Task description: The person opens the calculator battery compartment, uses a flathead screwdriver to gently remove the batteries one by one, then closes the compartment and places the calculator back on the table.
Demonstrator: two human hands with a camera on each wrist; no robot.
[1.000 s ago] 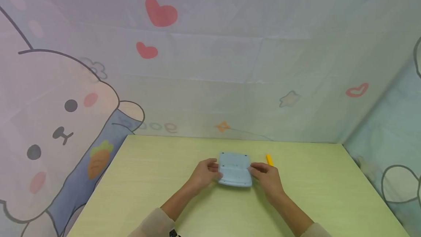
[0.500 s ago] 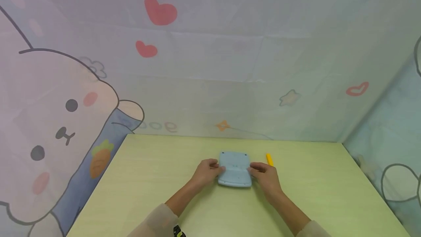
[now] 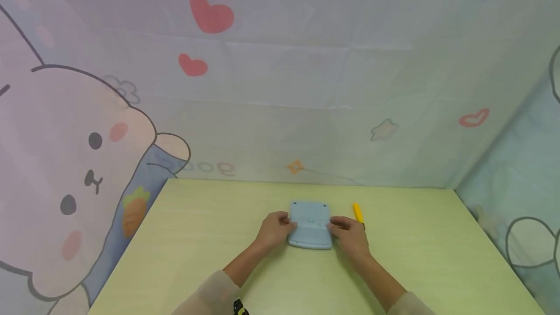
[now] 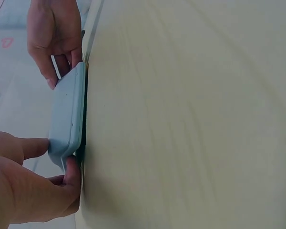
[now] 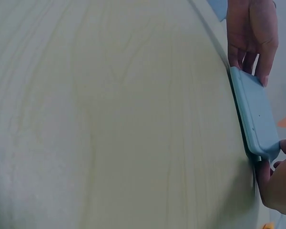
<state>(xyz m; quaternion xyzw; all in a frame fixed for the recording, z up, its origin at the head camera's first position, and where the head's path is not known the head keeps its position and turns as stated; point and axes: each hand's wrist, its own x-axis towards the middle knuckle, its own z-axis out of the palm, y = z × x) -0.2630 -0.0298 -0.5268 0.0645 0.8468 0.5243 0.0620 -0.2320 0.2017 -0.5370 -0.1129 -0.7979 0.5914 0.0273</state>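
A light-blue plastic device (image 3: 309, 235), shaped like a desk calculator, lies back side up, with small dark screw holes near its far corners. My left hand (image 3: 273, 231) grips its left edge, thumb on the back and fingers at the side and below. On the opposite edge my right hand (image 3: 352, 237) pinches it the same way. In the left wrist view the device (image 4: 69, 112) shows edge-on, close over the table. The right wrist view has the device (image 5: 257, 114) between both hands. Its front face is hidden.
A yellow-handled tool (image 3: 358, 213) with a dark end lies just beyond my right hand, partly hidden by it. The pale wooden table (image 3: 210, 218) ends at a printed cloth backdrop (image 3: 280, 86) behind and at the sides.
My left thumb has slid from the device's near-left edge farther up onto its back. The device has shifted very slightly left in view; both hands keep hold of it.
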